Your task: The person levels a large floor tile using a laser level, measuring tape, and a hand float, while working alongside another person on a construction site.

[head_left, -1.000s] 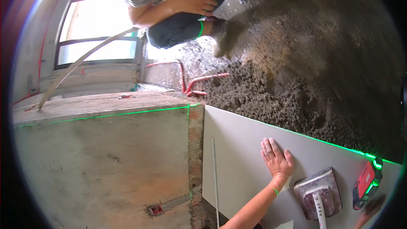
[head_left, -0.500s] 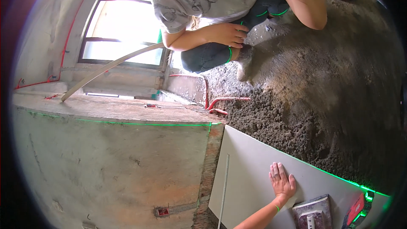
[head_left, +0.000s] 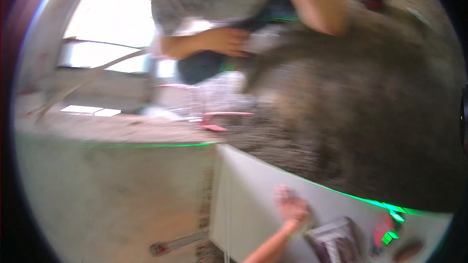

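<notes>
My left hand [head_left: 292,208] rests palm down on a large pale tile [head_left: 243,185], its fingers stretched out though blurred by motion. Nothing shows in its grip. Right beside it on the tile lies a flat rectangular trowel [head_left: 336,241] with a pale handle. Beyond the trowel stands a red and black laser level [head_left: 383,231], glowing green. A bright green line runs along the tile's far edge. My right hand is not in view; a dark blurred shape [head_left: 408,250] at the lower right is too smeared to name.
Coarse grey mortar [head_left: 273,136] borders the tile's far edge. A bare wall [head_left: 112,195] stands at left. Another person's hand [head_left: 226,41] rests near their bent knee at the back. Red pipes [head_left: 214,119] stick out near the corner; a long pale strip [head_left: 92,75] leans by the window.
The whole view has shifted and blurred, so most things sit further left. My left hand stays on the tile. The dark shape has appeared beside the laser level.
</notes>
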`<act>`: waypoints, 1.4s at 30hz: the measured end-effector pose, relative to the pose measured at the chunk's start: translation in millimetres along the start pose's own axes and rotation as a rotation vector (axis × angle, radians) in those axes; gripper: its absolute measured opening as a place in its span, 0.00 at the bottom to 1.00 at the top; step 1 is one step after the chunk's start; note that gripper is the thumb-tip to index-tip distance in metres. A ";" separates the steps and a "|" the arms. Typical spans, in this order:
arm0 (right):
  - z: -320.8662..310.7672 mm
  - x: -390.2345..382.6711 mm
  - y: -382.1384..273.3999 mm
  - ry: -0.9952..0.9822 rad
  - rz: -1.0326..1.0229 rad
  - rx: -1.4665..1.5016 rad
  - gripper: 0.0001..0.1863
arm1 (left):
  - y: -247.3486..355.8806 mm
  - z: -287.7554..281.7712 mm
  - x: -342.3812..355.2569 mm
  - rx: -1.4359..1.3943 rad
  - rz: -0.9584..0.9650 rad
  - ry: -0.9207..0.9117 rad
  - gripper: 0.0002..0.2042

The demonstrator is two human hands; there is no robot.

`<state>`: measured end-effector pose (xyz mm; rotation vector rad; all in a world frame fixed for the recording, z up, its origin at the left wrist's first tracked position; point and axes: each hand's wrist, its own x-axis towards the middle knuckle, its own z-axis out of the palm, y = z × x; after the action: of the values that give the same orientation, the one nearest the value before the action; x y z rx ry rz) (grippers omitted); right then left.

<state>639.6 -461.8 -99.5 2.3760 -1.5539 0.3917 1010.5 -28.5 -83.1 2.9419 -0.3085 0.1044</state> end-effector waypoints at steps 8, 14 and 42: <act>-18.2 8.6 -102.7 -0.179 0.296 0.207 0.29 | -28.9 -3.3 6.2 0.250 -0.032 0.113 0.28; -44.9 13.4 -94.7 -0.244 0.379 0.165 0.30 | 25.2 -30.5 21.0 0.011 -0.189 -0.205 0.34; -34.8 12.6 -97.5 -0.254 0.364 0.176 0.32 | 11.7 -30.4 23.4 0.097 -0.094 -0.087 0.35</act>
<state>731.4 -421.9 -70.5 2.3379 -2.1637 0.3201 1029.3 -38.7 -49.3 3.0566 -0.1813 -0.0222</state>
